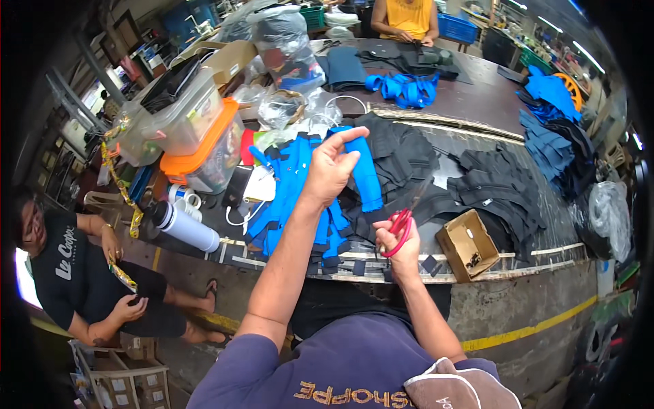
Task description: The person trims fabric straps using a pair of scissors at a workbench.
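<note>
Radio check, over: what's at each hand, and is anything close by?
Left hand at a blue cloth piece, grip unclear. Right hand holding red-handled scissors. Open cardboard box close by, on the right.

1. I'm noticing red handles on the scissors [402, 219].
2. Bright blue is covering the fabric strip [368, 176]; black is filling the cloth pile [402, 146] to its right.
3. On the left, the bin lid [216, 131] is glowing orange, the bottle [191, 227] looking pale lavender.
4. Far off, I'm seeing a yellow shirt [412, 13].
</note>
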A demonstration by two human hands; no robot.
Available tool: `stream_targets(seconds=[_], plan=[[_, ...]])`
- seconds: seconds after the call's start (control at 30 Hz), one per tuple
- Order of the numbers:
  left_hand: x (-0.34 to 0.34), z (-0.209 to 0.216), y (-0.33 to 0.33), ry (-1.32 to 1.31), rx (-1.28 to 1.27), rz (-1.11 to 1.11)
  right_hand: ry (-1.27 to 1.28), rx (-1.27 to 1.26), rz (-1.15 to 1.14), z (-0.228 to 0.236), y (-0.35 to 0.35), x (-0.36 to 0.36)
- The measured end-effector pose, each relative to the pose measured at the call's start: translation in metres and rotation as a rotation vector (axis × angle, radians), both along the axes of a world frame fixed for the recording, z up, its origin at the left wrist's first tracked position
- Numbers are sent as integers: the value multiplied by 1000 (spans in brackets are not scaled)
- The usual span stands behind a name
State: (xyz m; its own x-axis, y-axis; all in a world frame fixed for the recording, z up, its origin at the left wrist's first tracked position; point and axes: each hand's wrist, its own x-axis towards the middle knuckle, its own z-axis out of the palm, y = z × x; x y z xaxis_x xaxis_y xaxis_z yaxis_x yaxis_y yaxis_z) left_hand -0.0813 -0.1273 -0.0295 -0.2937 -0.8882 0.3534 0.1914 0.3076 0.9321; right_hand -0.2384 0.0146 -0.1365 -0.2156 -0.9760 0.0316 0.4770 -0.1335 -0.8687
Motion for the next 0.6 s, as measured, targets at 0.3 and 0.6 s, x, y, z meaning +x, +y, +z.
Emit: stream_targets(seconds=[0.3, 0.6], plan=[[-11, -6, 37, -144, -92, 149, 4, -36, 61, 27, -16, 13], [-3, -29, 35, -189, -143, 175, 85, 17, 57, 14, -22, 28]])
